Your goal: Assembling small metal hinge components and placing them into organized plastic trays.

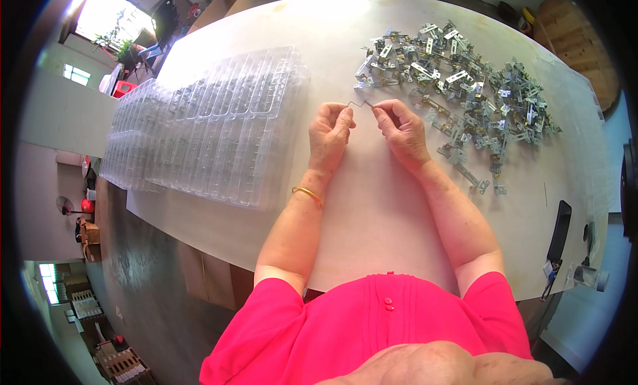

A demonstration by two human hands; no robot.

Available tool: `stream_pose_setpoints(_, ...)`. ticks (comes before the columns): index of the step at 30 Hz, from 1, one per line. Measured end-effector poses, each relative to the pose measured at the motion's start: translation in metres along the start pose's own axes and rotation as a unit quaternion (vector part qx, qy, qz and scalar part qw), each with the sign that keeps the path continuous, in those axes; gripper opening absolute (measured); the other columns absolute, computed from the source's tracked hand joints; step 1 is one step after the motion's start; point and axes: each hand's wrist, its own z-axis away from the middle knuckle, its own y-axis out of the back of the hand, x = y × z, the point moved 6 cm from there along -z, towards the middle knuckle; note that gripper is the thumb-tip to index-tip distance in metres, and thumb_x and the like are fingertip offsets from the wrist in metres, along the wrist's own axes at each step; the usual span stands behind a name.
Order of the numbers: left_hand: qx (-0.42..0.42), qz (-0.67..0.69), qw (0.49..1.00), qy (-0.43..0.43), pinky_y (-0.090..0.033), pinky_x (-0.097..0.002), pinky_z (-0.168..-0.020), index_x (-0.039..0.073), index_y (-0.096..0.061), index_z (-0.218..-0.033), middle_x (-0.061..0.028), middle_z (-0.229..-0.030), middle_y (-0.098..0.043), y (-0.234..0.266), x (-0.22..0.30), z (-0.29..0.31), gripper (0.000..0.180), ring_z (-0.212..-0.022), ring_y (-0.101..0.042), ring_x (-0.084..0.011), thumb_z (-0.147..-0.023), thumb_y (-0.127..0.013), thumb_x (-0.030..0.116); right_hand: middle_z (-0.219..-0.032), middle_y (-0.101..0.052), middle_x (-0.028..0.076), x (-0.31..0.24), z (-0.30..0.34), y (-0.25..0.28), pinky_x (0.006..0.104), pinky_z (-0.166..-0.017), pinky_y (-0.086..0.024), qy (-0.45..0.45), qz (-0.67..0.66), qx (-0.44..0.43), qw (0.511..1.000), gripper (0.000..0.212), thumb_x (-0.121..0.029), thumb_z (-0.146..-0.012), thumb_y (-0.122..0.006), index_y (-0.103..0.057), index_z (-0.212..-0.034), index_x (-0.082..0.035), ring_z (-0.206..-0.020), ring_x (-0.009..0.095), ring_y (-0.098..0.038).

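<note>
Between my two hands, just above the table, is a thin bent metal wire (359, 104) with a zigzag in its middle. My left hand (330, 133) pinches one end between thumb and forefinger. The other end sits in a pinch of my right hand (404, 131). To the right of my right hand lies a loose heap of small metal brackets (458, 77), silvery with some brass-coloured parts. Left of my left hand are stacked clear plastic trays (219, 129) with long compartments.
The pale tabletop (372, 219) carries everything. Near its right edge lie a black phone-like slab (560, 231), a thin straight rod (545, 194) and a clear container (590, 277) on its side. A round wooden top (577, 49) stands beyond the far right corner.
</note>
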Motion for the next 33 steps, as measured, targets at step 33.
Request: stream_pose_setpoints(33,-0.039,0.173,0.981,0.072,-0.032,-0.0188,-0.041,0.006,-0.062,-0.097,-0.0042,-0.074,-0.064,0.001,-0.003,-0.001,0.011,-0.047,-0.045,-0.0046,-0.098,-0.06,0.017,-0.065,-0.055,-0.005,0.005,0.0,-0.002,0.0214,-0.053,-0.039,0.003,-0.009,0.028,1.0,0.008,-0.013,-0.095,-0.066,-0.067,-0.097,-0.005,-0.06,0.002,-0.046)
